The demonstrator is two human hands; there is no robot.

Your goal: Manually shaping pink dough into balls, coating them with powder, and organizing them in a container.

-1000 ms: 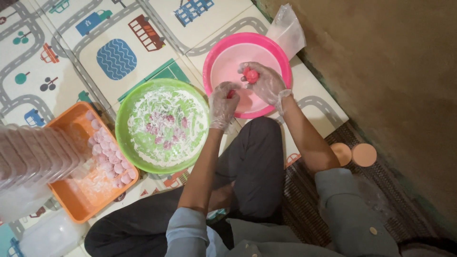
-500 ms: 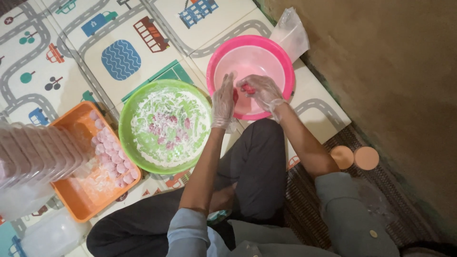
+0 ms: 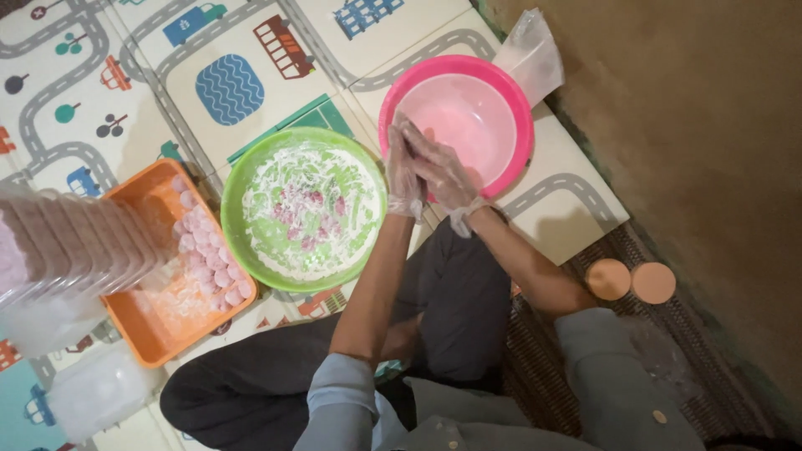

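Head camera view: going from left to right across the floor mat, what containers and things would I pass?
Stack of clear lidded tubs → orange tray of pink balls → green bowl → gloved hands pressed together → pink bowl → two small round orange lids.

Gloved left hand [image 3: 404, 171] against right hand [image 3: 441, 171]

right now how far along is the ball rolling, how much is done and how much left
Done: rows of pale pink balls sit floured in the orange tray. In hand: the gloved left hand and right hand are pressed palm to palm over the pink basin; whatever lies between them is hidden. Left: a few pink pieces lie in the floured green bowl, and the pink basin looks empty.
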